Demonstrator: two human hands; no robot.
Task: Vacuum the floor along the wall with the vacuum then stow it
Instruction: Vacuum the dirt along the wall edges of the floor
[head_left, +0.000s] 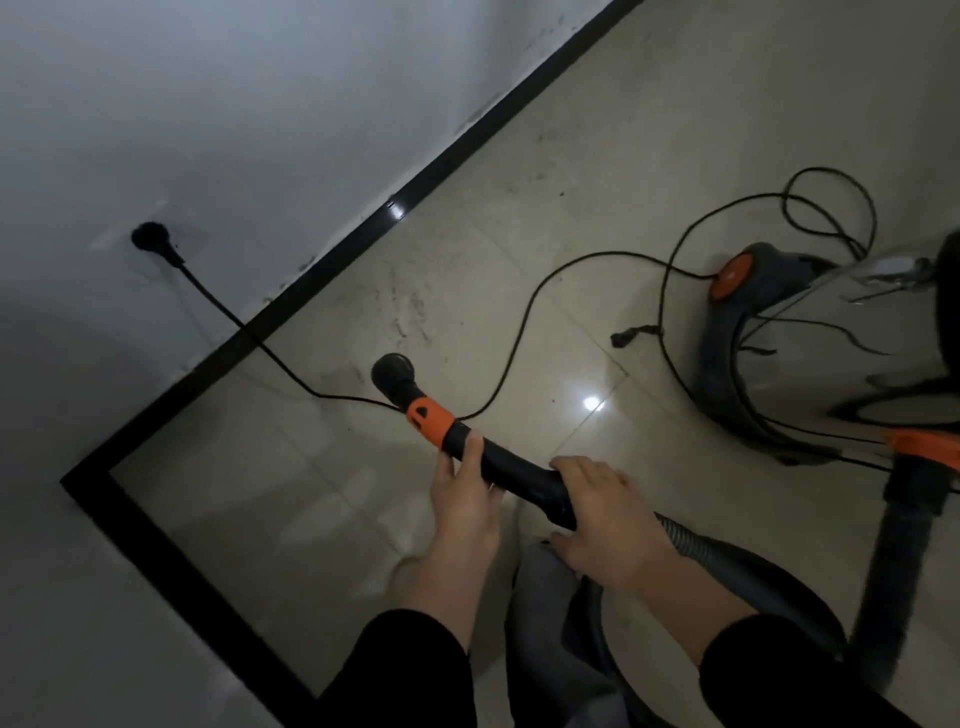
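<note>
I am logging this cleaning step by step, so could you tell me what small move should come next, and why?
Probably lower the hose end toward the specks by the baseboard: both the left hand and right hand grip the handle, its mouth looks raised, and the cord lies just beneath, so steer past it.

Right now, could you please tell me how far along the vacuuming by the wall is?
Done: the plug sits in the wall. In hand: the left hand and right hand both grip the hose handle, its open end aimed toward the baseboard. Left: dark specks lie beside that baseboard, and the vacuum body sits out among loose cord, not stowed.
</note>
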